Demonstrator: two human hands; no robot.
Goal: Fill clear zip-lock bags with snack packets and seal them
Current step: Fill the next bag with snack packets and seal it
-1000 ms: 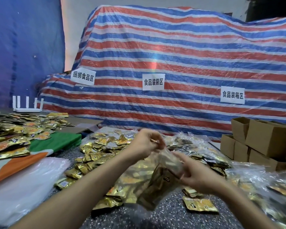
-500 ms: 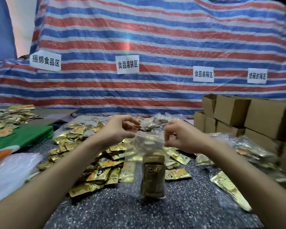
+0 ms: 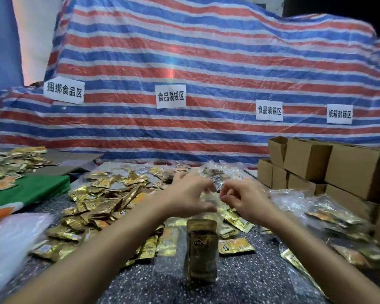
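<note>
Speckled dark tabletop (image 3: 239, 288) before a red, white and blue striped tarpaulin (image 3: 206, 62) bearing four paper labels (image 3: 171, 96); item in hand: one clear zip-lock bag (image 3: 178, 249), held upright at centre, just above or resting on the tabletop, which of the two not clear; left hand (image 3: 189, 194), thumb under and fingers over, grips the bag's top edge on its side, outline blurred; right hand (image 3: 246, 199), fingers curled, pinches the same edge between thumb and forefinger; the two hands near each other at the bag's mouth, whether touching not clear; contents: one gold snack packet (image 3: 203, 253), standing on end against the right side of the bag, rest of the bag showing clear; whether the zip strip is pressed shut cannot be told; step judged: sealing, or the last check of the mouth before it; next move calls for both pinches to run along the strip with the edges kept level, and for the packet to sit below the strip so it does not catch; surroundings: heap of loose gold packets (image 3: 101, 207) left of and behind the hands; filled clear bags (image 3: 338, 227) piled at right; open cardboard boxes (image 3: 355, 170) stacked beyond those; green and orange cloth (image 3: 31, 189) and sheets of clear plastic (image 3: 9, 240) at far left.
</note>
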